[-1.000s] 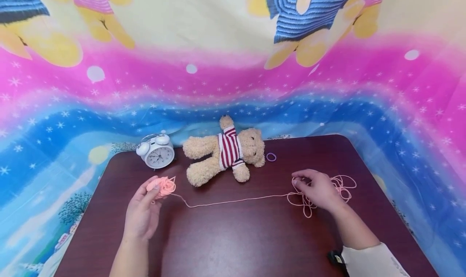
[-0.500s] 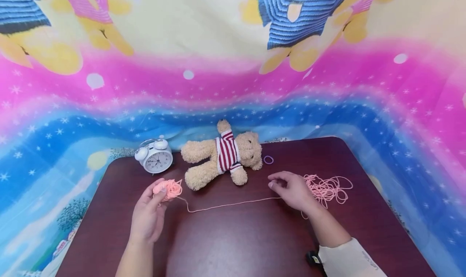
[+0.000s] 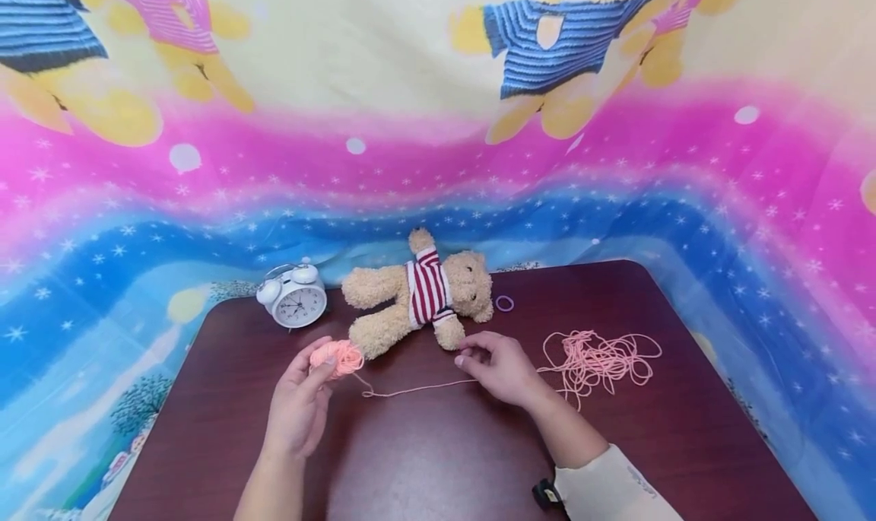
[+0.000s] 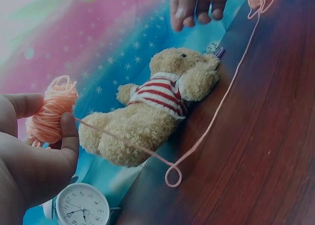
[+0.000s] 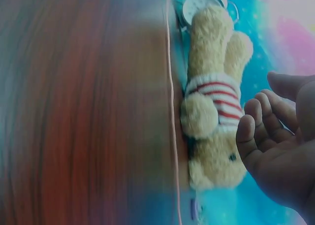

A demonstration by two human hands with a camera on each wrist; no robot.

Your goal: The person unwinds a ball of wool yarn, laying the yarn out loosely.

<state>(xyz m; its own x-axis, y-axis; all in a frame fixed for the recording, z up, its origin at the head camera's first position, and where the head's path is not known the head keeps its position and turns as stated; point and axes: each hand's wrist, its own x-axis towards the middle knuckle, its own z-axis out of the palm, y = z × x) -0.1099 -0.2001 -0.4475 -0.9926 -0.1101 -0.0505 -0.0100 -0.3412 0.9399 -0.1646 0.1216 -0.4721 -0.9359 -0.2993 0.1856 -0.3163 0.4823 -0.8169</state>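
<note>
My left hand (image 3: 301, 407) pinches a small wound ball of peach yarn (image 3: 337, 358) between thumb and fingers, left of the table's middle. From the ball a strand (image 4: 224, 103) with a small loop in it runs across the table to a loose tangle of the same yarn (image 3: 598, 361) on the right. My right hand (image 3: 503, 367) hovers above the strand near the teddy bear's paw, fingers loosely bent and holding nothing. In the right wrist view, the strand lies apart from that hand's fingers (image 5: 252, 109).
A teddy bear (image 3: 430, 289) in a red-and-white striped shirt lies along the back of the dark wooden table (image 3: 424, 460). Left of it stands a white alarm clock (image 3: 299, 303). A purple ring (image 3: 504, 303) lies by its head. A printed cloth (image 3: 424, 171) hangs behind.
My right hand has moved left from the yarn tangle toward the table's middle, uncovering the tangle. The left hand, still pinching the ball, has shifted slightly right, and the strand hangs slacker.
</note>
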